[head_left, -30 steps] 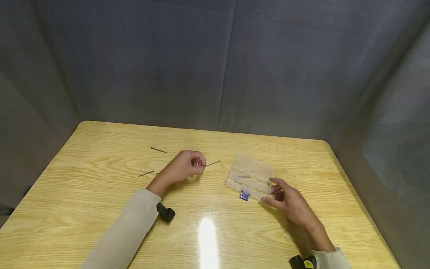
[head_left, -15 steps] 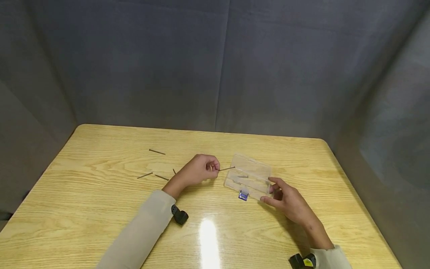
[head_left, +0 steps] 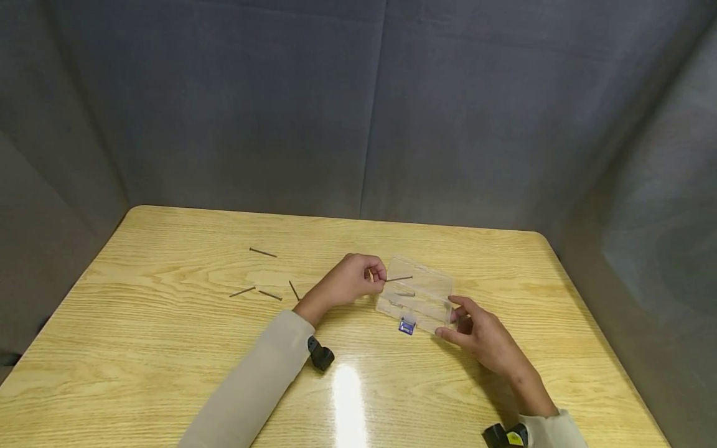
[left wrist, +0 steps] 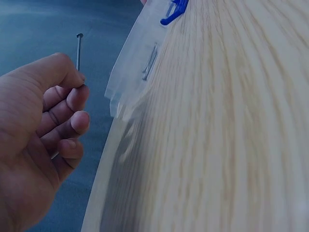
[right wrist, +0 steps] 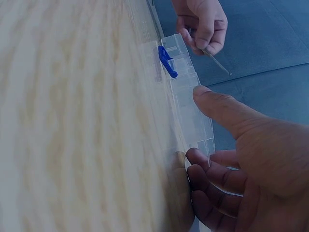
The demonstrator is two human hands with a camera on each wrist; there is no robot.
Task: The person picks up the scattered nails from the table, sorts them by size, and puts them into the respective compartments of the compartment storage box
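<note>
My left hand (head_left: pixel 358 278) pinches a long nail (head_left: pixel 399 279) near its pointed end, thumb against forefinger, with the head pointing right. In the head view this nail overlaps the back part of a clear plastic box (head_left: pixel 428 320), and the left wrist view has it raised above the table. The box's lid (head_left: pixel 421 272) lies folded back, away from me. Inside are a nail (head_left: pixel 406 294) and a smaller metal piece (head_left: pixel 396 304). At the box's right end, my right hand (head_left: pixel 487 336) holds it between thumb and curled fingers. A blue latch (head_left: pixel 407 325) hangs on the front side.
Several loose nails lie on the wooden table left of my left hand: one nail (head_left: pixel 263 252) farther back, another nail (head_left: pixel 243 291) nearer, and a slanted nail (head_left: pixel 294 290) beside my left wrist. A grey curtain (head_left: pixel 280 112) hangs behind the table.
My left hand has moved right with the pinched nail, from the table to over the box. Nails earlier hidden by that arm now show. My right hand and the box have stayed put.
</note>
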